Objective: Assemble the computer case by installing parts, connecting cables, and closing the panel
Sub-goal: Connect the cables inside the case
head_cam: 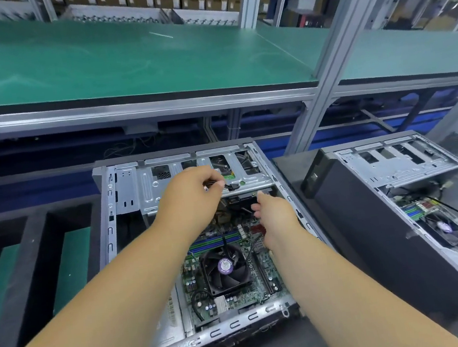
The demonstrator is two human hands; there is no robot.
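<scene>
Now: open computer case [110, 244] on desk, motherboard and CPU fan [224, 269] already in. Left hand [193, 194] pinching black cable connector [230, 186] above fan, at drive cage [149, 188]. Right hand [273, 211] beside it, grip unclear. Cabling underway; side panel not yet on.

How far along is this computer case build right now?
Done: motherboard with CPU fan sits inside the open case. In hand: left hand pinches a black cable connector at the drive cage; right hand reaches beneath it. Left: remaining cabling, side panel.
</scene>
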